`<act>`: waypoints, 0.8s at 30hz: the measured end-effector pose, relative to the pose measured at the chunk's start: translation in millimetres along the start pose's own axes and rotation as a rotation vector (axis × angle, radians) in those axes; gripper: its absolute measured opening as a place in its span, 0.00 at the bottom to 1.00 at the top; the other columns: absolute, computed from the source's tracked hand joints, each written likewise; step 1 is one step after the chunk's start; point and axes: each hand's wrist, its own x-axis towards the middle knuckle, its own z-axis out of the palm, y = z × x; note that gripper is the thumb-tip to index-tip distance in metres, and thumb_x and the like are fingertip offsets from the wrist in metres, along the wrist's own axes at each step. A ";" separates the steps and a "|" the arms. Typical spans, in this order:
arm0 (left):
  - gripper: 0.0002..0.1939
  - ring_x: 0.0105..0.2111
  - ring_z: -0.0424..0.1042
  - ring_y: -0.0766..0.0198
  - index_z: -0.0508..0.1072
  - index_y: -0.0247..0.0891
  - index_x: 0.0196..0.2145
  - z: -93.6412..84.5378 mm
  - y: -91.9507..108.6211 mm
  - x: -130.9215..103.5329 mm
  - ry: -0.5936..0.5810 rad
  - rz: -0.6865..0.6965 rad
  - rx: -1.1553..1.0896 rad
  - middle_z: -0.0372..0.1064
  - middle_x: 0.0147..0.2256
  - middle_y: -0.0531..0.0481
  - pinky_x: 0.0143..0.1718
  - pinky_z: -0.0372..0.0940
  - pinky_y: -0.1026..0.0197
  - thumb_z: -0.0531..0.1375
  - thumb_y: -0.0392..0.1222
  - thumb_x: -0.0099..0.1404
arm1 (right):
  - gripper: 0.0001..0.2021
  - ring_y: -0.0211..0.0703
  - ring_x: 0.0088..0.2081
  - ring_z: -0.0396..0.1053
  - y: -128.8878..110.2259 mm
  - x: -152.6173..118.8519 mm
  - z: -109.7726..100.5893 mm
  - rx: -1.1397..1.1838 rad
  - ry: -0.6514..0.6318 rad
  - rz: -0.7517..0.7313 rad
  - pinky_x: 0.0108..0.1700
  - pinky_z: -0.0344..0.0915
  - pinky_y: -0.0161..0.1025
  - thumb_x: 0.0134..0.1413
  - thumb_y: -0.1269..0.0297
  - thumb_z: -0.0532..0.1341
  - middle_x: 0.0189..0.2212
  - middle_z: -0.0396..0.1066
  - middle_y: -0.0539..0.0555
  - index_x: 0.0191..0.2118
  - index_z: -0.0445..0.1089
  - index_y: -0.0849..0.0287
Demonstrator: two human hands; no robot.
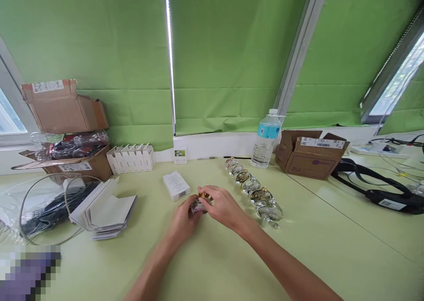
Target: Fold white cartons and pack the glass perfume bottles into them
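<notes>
Near the middle of the pale green table, my left hand (184, 217) is wrapped round a small shiny glass bottle (198, 206) with silvery facets. My right hand (222, 204) pinches a gold-coloured piece (205, 196) at the top of that bottle; whether the two are joined is hidden by my fingers. Just behind my hands lies a closed white box (176, 185) with a barcode on its end. A slanting row of similar shiny bottles (251, 185), some with gold tops, stands to the right of my right hand.
Folded white cartons (111, 210) and bagged cables lie left. Upright white boxes (130, 158) and stacked cardboard boxes (66, 111) stand behind them. A water bottle (266, 139), an open cardboard box (309, 156) and a black headset (384, 195) are at the right. A card leans on the wall.
</notes>
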 end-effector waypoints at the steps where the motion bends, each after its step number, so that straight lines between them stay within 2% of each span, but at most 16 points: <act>1: 0.22 0.45 0.72 0.58 0.66 0.43 0.53 0.1 -0.2 0.1 0.003 -0.006 -0.002 0.72 0.48 0.47 0.44 0.66 0.60 0.56 0.37 0.61 | 0.10 0.46 0.47 0.69 0.4 -1.9 -0.5 0.015 -0.013 0.008 0.47 0.64 0.40 0.58 0.66 0.56 0.45 0.73 0.54 0.46 0.68 0.56; 6: 0.21 0.43 0.72 0.59 0.66 0.42 0.51 -1.4 4.5 -0.3 -0.006 -0.018 -0.022 0.73 0.46 0.48 0.45 0.66 0.58 0.57 0.36 0.60 | 0.25 0.47 0.49 0.67 8.8 -9.7 0.7 0.071 -0.047 0.076 0.46 0.63 0.40 0.55 0.66 0.60 0.47 0.71 0.56 0.59 0.58 0.53; 8: 0.21 0.43 0.72 0.59 0.67 0.42 0.51 -3.7 8.9 -0.9 -0.016 -0.003 -0.043 0.73 0.46 0.49 0.46 0.66 0.58 0.56 0.36 0.59 | 0.24 0.47 0.45 0.68 14.1 -9.6 2.9 0.088 -0.064 0.111 0.43 0.63 0.39 0.54 0.64 0.60 0.45 0.72 0.56 0.57 0.61 0.54; 11: 0.23 0.43 0.72 0.60 0.67 0.42 0.52 -10.5 14.4 -0.2 -0.026 0.021 -0.080 0.72 0.48 0.48 0.46 0.66 0.58 0.56 0.35 0.58 | 0.16 0.43 0.34 0.69 20.8 -7.4 5.5 0.138 -0.094 0.116 0.37 0.63 0.38 0.55 0.62 0.58 0.43 0.73 0.55 0.50 0.68 0.56; 14: 0.19 0.43 0.72 0.60 0.68 0.41 0.49 -22.1 13.7 3.0 0.170 -0.062 0.009 0.73 0.46 0.48 0.45 0.66 0.59 0.55 0.37 0.59 | 0.15 0.40 0.29 0.68 24.7 -6.3 5.8 0.209 -0.121 0.128 0.34 0.64 0.38 0.56 0.58 0.58 0.42 0.74 0.54 0.47 0.70 0.58; 17: 0.15 0.43 0.71 0.58 0.69 0.40 0.46 -36.7 4.1 6.5 0.378 -0.179 0.135 0.72 0.46 0.45 0.46 0.64 0.55 0.52 0.43 0.64 | 0.15 0.41 0.29 0.68 25.4 -7.7 4.3 0.231 -0.121 0.131 0.34 0.64 0.38 0.55 0.57 0.58 0.41 0.75 0.53 0.46 0.71 0.58; 21: 0.23 0.49 0.68 0.49 0.68 0.36 0.48 -51.4 -16.9 13.4 0.485 -0.301 0.227 0.69 0.49 0.37 0.47 0.61 0.50 0.51 0.55 0.64 | 0.14 0.41 0.31 0.70 23.1 -10.8 1.3 0.197 -0.106 0.114 0.37 0.63 0.38 0.56 0.59 0.58 0.41 0.75 0.53 0.46 0.71 0.57; 24: 0.30 0.54 0.63 0.41 0.69 0.32 0.47 -52.7 -30.3 23.7 0.515 -0.371 0.290 0.69 0.49 0.31 0.53 0.55 0.44 0.52 0.62 0.60 | 0.13 0.43 0.33 0.71 21.3 -12.9 -0.3 0.176 -0.094 0.106 0.39 0.63 0.38 0.57 0.59 0.57 0.42 0.75 0.53 0.45 0.71 0.56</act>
